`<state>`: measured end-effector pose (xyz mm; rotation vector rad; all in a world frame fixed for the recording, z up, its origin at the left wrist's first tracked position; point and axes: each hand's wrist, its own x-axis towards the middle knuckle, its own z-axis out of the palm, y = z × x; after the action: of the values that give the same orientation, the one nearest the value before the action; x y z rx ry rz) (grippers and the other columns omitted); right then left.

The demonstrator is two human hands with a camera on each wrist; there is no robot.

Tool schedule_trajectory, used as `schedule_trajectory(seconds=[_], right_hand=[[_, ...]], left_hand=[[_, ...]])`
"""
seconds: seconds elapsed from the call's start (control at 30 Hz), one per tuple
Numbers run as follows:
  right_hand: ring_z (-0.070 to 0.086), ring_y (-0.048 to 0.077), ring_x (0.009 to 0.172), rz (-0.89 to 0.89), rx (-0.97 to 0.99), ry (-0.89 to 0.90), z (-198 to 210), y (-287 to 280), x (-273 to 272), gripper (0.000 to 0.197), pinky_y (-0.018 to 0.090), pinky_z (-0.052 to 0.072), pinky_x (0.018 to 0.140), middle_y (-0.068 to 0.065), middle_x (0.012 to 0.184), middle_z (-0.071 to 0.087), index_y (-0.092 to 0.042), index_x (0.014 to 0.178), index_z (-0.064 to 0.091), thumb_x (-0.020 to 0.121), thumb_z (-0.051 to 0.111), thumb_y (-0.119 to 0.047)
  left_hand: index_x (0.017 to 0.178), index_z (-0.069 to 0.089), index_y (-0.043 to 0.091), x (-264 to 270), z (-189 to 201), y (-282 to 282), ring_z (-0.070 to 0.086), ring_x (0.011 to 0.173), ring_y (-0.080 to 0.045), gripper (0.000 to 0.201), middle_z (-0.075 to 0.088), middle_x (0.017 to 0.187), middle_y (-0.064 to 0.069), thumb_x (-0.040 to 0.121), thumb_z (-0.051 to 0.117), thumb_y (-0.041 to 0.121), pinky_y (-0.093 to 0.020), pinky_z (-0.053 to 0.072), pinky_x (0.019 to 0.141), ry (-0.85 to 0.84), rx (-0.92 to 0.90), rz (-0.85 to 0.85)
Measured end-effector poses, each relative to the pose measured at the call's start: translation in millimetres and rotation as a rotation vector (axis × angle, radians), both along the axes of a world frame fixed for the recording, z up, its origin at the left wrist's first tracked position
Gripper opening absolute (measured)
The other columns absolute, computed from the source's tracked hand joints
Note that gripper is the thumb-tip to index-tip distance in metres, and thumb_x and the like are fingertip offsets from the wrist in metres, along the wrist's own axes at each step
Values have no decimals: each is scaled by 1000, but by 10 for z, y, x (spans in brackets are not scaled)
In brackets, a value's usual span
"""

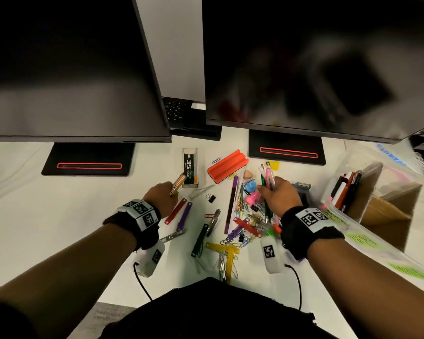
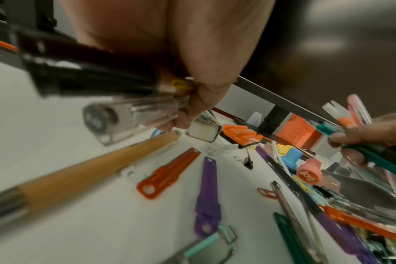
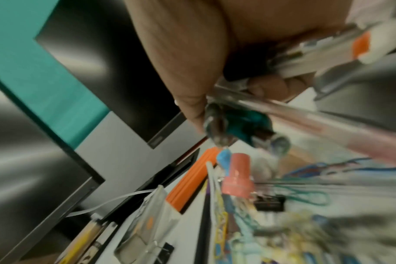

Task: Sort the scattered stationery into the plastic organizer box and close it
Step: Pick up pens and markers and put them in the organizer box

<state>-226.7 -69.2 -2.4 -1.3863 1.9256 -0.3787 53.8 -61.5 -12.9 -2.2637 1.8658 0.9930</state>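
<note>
Over the white desk (image 1: 59, 199) my left hand (image 1: 165, 192) grips a small bundle of pens and pencils (image 1: 178, 183); in the left wrist view the bundle (image 2: 106, 89) shows a black pen, a clear pen and a wooden pencil (image 2: 90, 171). My right hand (image 1: 277, 194) grips a bunch of green, pink and white pens (image 1: 267, 176), blurred in the right wrist view (image 3: 305, 125), above a pile of paper clips (image 1: 241, 204). The clear plastic organizer box (image 1: 348, 157) stands open at the right with several pens (image 1: 345, 189) upright in one compartment.
Loose on the desk: a staple box (image 1: 190, 167), an orange holder (image 1: 227, 165), a purple ruler (image 1: 231, 204), red and purple fasteners (image 1: 175, 210), a binder clip (image 1: 210, 198), pink and blue stamps (image 1: 251, 198). Two dark monitors (image 1: 71, 69) stand close behind.
</note>
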Motion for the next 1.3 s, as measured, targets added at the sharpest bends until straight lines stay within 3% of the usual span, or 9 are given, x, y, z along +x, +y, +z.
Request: schedule_trajectory(seconds=[0.1, 0.2, 0.33, 0.47, 0.6, 0.8, 0.97, 1.17, 1.3], right_hand=[[65, 31, 79, -30, 26, -9, -65, 67, -89, 22, 42, 55, 75, 16, 83, 68, -8, 84, 56, 87, 60, -30], [61, 28, 78, -59, -9, 8, -50, 99, -106, 18, 32, 47, 69, 14, 84, 65, -6, 81, 51, 86, 60, -22], [56, 25, 67, 96, 106, 255, 26, 108, -109, 32, 26, 42, 58, 11, 75, 61, -14, 63, 45, 85, 62, -32], [54, 25, 70, 214, 119, 437, -6, 140, -54, 20, 27, 44, 62, 8, 79, 59, -8, 89, 63, 86, 55, -27], [63, 29, 86, 292, 125, 492, -16, 166, 22, 19, 29, 47, 69, 12, 98, 68, -9, 98, 63, 85, 54, -18], [63, 30, 98, 336, 133, 542, -81, 222, 61, 22, 30, 46, 73, 14, 111, 66, -9, 106, 58, 89, 44, -9], [62, 29, 104, 398, 120, 528, -121, 271, -18, 35, 34, 50, 85, 14, 117, 64, -11, 123, 50, 89, 43, -5], [60, 29, 107, 418, 124, 490, -164, 270, -44, 41, 37, 51, 90, 12, 120, 61, -15, 130, 46, 90, 41, -8], [61, 29, 103, 429, 128, 479, -157, 256, -36, 35, 38, 53, 88, 12, 116, 63, -13, 122, 50, 88, 45, -9]], left_hand=[[88, 48, 12, 70, 3, 9, 50, 79, -24, 18, 54, 85, -7, 97, 41, 26, -30, 38, 71, -25, 12, 0], [88, 48, 13, 160, -8, 31, 50, 80, -24, 19, 54, 85, -6, 97, 41, 28, -30, 37, 73, -55, 12, 22], [101, 58, 9, 276, -9, 65, 51, 81, -22, 18, 64, 97, -13, 93, 46, 20, -30, 41, 75, -69, 17, 53], [100, 58, 11, 212, 51, 91, 51, 82, -20, 20, 62, 94, -8, 93, 49, 27, -30, 43, 78, -85, 38, -3], [91, 54, 16, -81, 121, 58, 54, 79, -19, 13, 56, 85, -1, 91, 52, 29, -27, 42, 73, -15, 33, -71], [103, 58, 12, -678, 34, -1, 54, 83, -19, 22, 63, 104, -8, 88, 54, 28, -27, 43, 74, 31, 11, -246], [110, 55, 8, -1102, -154, 22, 59, 104, -26, 32, 61, 114, -11, 90, 54, 32, -32, 44, 83, -5, -77, -364], [112, 54, 3, -1255, -242, 25, 60, 105, -30, 26, 61, 116, -15, 92, 50, 18, -35, 49, 86, -66, -101, -320], [114, 53, 3, -1203, -204, 9, 59, 109, -28, 31, 60, 120, -15, 91, 53, 23, -32, 46, 85, -32, -61, -242]])
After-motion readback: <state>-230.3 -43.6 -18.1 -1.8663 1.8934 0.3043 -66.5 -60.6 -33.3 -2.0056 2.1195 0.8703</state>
